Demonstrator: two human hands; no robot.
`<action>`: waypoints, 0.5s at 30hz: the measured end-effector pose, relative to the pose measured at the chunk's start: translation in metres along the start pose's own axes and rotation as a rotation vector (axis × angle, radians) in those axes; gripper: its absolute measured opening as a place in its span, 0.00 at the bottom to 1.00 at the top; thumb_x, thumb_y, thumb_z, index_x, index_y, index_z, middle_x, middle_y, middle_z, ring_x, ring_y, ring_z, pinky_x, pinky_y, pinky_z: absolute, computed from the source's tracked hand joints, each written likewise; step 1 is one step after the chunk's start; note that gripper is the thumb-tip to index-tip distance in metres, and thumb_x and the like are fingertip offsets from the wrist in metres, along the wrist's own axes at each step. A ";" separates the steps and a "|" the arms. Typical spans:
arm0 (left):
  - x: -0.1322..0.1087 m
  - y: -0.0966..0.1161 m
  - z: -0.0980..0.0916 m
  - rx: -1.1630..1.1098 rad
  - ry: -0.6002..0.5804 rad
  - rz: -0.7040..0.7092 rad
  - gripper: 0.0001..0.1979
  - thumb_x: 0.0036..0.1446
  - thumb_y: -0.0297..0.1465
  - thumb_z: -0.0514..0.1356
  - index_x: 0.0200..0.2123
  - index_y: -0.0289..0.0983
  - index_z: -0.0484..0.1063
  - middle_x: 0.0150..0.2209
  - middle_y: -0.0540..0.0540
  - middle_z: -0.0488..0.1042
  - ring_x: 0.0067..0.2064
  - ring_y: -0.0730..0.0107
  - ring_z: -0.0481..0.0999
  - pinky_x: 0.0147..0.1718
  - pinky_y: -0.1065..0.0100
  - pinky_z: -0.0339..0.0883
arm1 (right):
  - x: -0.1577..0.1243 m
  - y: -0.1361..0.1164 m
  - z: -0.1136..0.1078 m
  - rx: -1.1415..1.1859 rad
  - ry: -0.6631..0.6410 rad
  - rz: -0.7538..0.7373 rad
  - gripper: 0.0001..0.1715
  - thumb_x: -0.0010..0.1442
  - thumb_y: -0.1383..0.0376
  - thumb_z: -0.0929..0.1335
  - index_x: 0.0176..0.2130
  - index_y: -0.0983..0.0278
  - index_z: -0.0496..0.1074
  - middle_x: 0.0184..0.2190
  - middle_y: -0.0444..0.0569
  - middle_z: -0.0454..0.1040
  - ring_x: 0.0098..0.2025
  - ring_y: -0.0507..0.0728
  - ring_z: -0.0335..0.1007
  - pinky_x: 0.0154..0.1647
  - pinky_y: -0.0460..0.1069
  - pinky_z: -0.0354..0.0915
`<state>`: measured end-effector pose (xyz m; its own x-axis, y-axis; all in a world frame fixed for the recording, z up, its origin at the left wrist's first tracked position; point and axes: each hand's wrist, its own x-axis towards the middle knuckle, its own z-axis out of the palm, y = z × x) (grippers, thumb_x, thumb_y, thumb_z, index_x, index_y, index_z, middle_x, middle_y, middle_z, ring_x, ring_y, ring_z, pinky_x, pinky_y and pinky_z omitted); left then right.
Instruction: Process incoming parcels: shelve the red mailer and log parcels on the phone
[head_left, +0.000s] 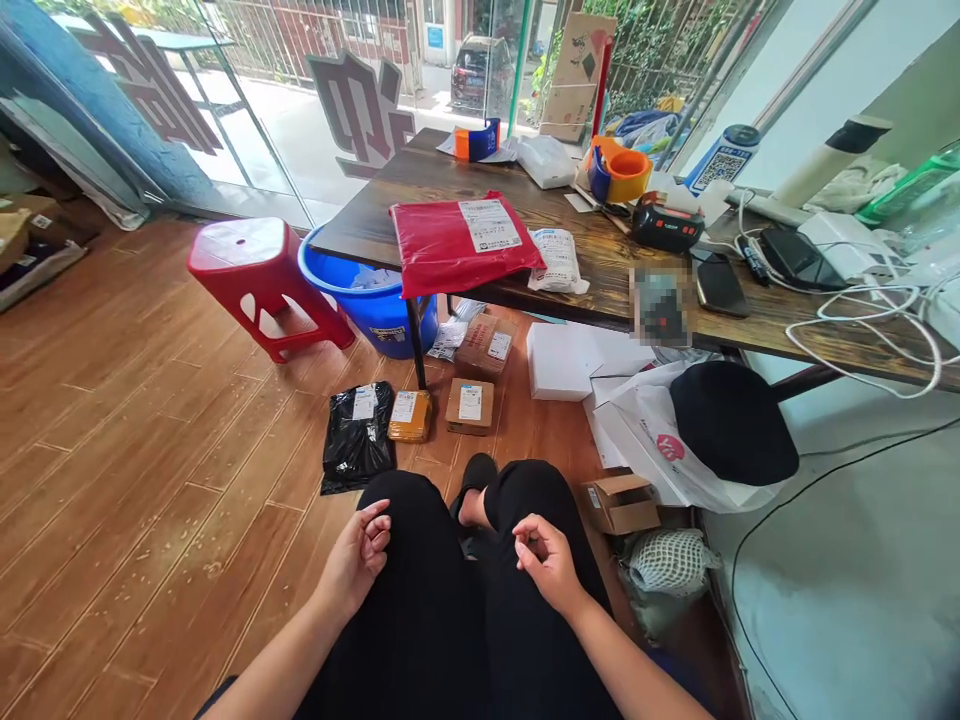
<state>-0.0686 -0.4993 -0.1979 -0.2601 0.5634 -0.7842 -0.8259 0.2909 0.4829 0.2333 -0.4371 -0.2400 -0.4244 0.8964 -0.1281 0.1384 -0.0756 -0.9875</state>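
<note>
Above my left thigh rests my left hand [361, 552], its fingers curled in a loose fist with nothing showing in it. My right hand [547, 562] lies over the other thigh, fingers likewise curled in and no object visible between them. On the floor just beyond my knees are a black plastic parcel [352, 450], a small yellow parcel [405, 428] and a labelled cardboard box [461, 418]. A red parcel [435, 240] with a white label lies at the near edge of the wooden table [360, 225], beside a small white parcel [556, 272].
A red stool [244, 245] and a blue bin [382, 320] stand left of the table. Tape dispensers [619, 172], a phone [720, 285] and a looped white cable [862, 325] are on the tabletop. An open carton [626, 505] and a black round seat [731, 425] are at right.
</note>
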 end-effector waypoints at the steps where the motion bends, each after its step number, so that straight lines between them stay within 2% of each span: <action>1: 0.001 0.001 0.000 -0.005 0.004 -0.004 0.10 0.58 0.30 0.57 0.44 0.35 0.70 0.28 0.51 0.64 0.19 0.83 0.56 0.10 0.83 0.47 | 0.000 0.001 0.000 -0.006 0.007 -0.007 0.09 0.60 0.58 0.67 0.38 0.61 0.71 0.29 0.46 0.66 0.28 0.53 0.65 0.25 0.47 0.67; 6: -0.001 0.006 -0.002 -0.047 0.016 -0.044 0.10 0.58 0.28 0.56 0.43 0.35 0.69 0.27 0.52 0.63 0.18 0.83 0.57 0.11 0.83 0.48 | 0.001 0.004 0.002 -0.001 0.011 -0.036 0.08 0.59 0.59 0.67 0.37 0.61 0.71 0.29 0.46 0.66 0.28 0.54 0.65 0.25 0.47 0.67; 15: -0.002 0.010 -0.004 -0.064 0.005 -0.098 0.09 0.59 0.27 0.55 0.44 0.34 0.69 0.27 0.52 0.64 0.19 0.83 0.59 0.11 0.83 0.49 | 0.002 0.006 0.003 0.076 0.016 0.008 0.07 0.61 0.59 0.66 0.38 0.60 0.69 0.29 0.45 0.66 0.26 0.53 0.65 0.25 0.49 0.68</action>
<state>-0.0782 -0.5004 -0.1931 -0.1789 0.5309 -0.8283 -0.8778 0.2940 0.3781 0.2308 -0.4367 -0.2463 -0.4093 0.9023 -0.1355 0.0738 -0.1153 -0.9906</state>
